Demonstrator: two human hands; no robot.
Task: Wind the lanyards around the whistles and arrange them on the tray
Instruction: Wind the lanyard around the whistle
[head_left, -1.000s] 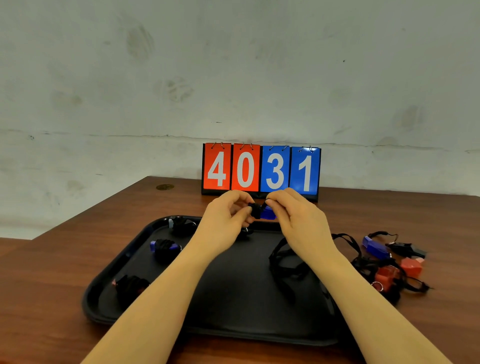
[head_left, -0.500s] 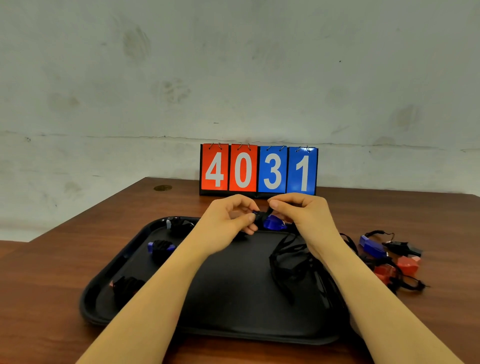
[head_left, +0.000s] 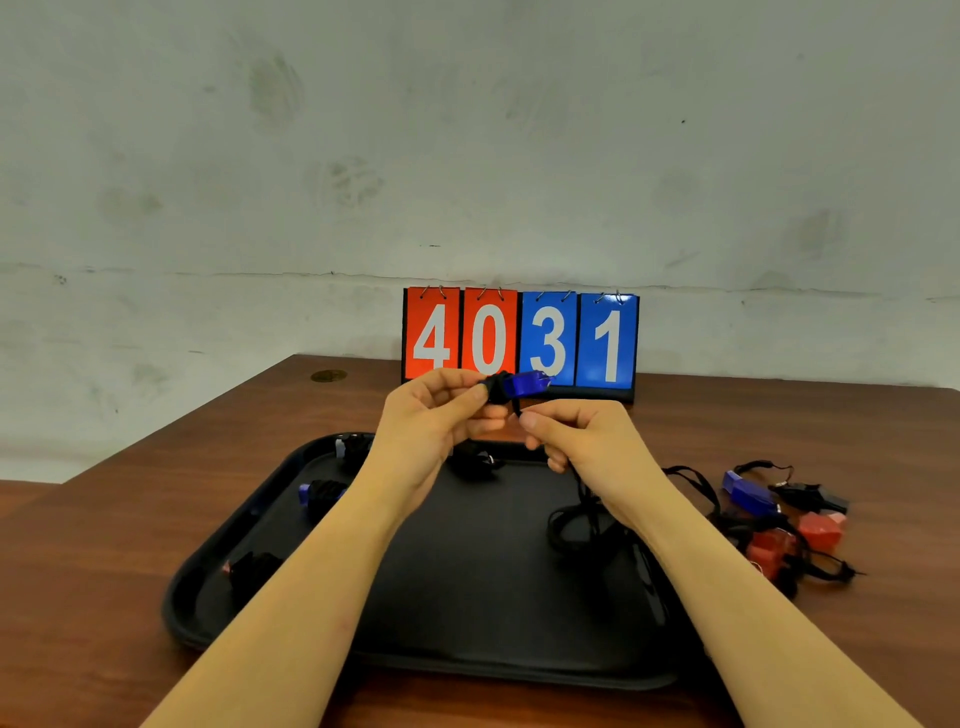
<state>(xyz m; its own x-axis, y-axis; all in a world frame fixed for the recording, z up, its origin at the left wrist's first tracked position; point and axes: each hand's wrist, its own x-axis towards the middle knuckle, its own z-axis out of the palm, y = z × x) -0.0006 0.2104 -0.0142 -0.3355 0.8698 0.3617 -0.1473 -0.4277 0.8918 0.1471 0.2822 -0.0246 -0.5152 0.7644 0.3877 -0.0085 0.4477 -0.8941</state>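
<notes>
Brown table (head_left: 156, 545), black tray (head_left: 467, 623) near its front edge.
Left hand (head_left: 431, 426) pinches the blue whistle (head_left: 524, 384) by its wrapped end; right hand (head_left: 576, 441), just below, pinches the lanyard (head_left: 582, 519).

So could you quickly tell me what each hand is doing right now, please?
Left hand: holding the blue whistle.
Right hand: pinching the black lanyard.

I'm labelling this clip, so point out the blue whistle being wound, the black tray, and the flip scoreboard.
blue whistle (head_left: 527, 383): head view, on its translucent blue body.
black tray (head_left: 467, 660): head view, on its near rim.
flip scoreboard (head_left: 607, 340): head view, on the blue card that shows 1.
</notes>
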